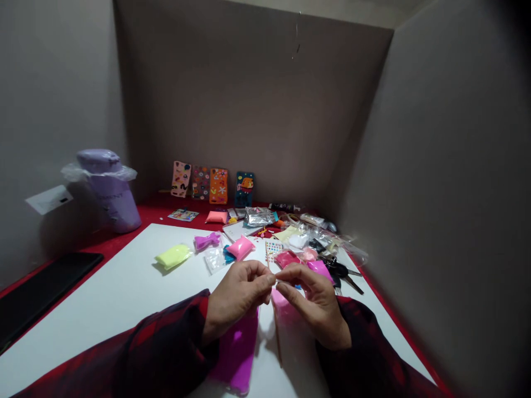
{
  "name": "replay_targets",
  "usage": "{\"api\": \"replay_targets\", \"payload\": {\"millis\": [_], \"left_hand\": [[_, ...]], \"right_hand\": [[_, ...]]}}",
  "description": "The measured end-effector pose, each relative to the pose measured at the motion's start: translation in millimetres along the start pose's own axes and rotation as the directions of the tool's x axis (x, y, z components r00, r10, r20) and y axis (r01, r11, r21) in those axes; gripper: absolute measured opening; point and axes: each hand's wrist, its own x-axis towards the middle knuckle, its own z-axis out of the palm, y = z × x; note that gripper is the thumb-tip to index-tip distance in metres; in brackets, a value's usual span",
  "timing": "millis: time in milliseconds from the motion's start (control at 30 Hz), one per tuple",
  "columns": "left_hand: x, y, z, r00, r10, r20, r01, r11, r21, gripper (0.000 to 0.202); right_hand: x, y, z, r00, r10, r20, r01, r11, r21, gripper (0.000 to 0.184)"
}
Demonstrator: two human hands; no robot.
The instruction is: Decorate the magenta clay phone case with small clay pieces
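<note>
My left hand and my right hand meet above the middle of the white board, fingertips pinched together. Whatever small thing they hold between them is too small to make out. Under my left hand and sleeve lies a flat, glossy magenta rectangle. A thin brown stick runs along the board beneath the gap between my hands. Partly covered by my right hand is a light pink packet. Just beyond my fingers lie a pink packet and a sheet of colourful dot stickers.
Scissors and plastic bags crowd the right side. A yellow packet lies left. Several decorated phone cases stand at the back wall. A purple container and a black slab are far left.
</note>
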Motion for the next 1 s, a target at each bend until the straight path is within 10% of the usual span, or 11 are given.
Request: {"api": "replay_targets", "payload": {"millis": [1000], "left_hand": [[1.5,-1.7,-2.3,0.999,-0.037,0.005,0.037,0.999,-0.018,0.027]], "right_hand": [[0.4,-1.3,0.4,0.997,0.013,-0.074,-0.014,1.0,-0.018,0.009]]}}
